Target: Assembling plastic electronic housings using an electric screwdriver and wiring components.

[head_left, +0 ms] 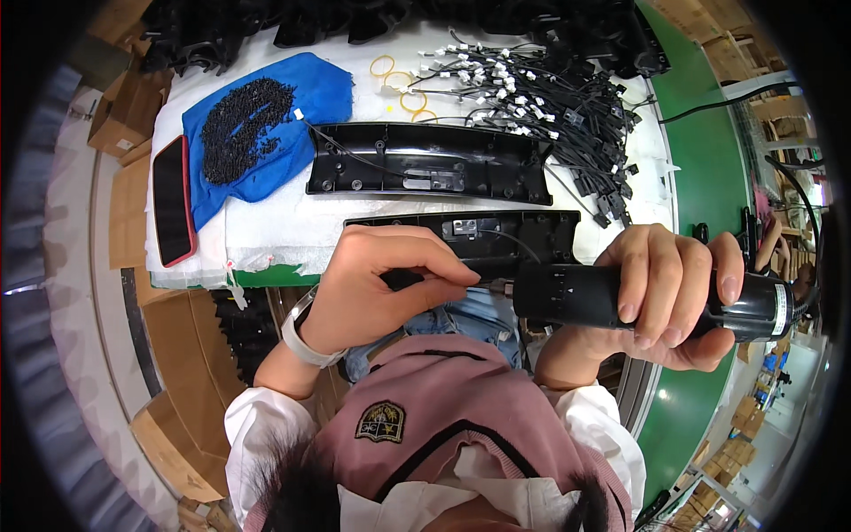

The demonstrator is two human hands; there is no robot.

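My right hand is wrapped round a black electric screwdriver, held level with its bit end pointing left. At that end, the thumb and index finger of my left hand are pinched together. Whatever is between those fingertips is too small to make out. Just beyond my hands lies a long black plastic shell, partly covered by them, with a small part and a thin cable inside. Behind it a second black shell rests with its hollow side up, and a cable with a white connector runs out at its left end.
A blue cloth at the left bears a heap of small black screws. Beside it lies a phone with a red edge. Yellow rubber bands and a pile of black cables with white connectors lie farther back.
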